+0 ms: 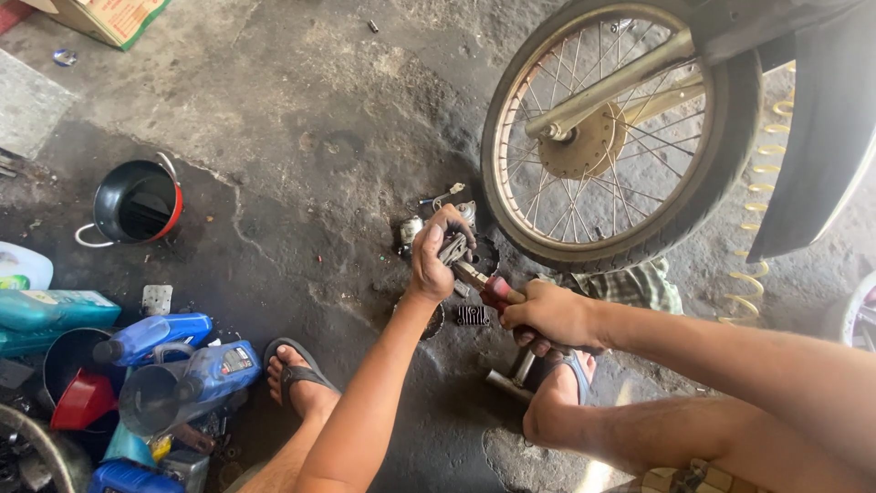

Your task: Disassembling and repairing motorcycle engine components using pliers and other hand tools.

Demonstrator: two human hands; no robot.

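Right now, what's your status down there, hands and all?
Left hand gripping small metal part. Right hand working red-handled pliers on it. Motorbike wheel close beside, finned metal piece below.

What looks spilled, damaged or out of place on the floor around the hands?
The concrete floor is cracked and darkly stained near the black funnel. Small metal parts lie loose beside the left hand, and blue bottles lie tipped over.

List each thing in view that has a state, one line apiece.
Left hand: closed around a small metal part.
Right hand: gripping red-handled pliers, tip at the part.
Black funnel: lying on its side.
Blue oil bottles: lying down, capped.
Motorcycle wheel: upright, still mounted.
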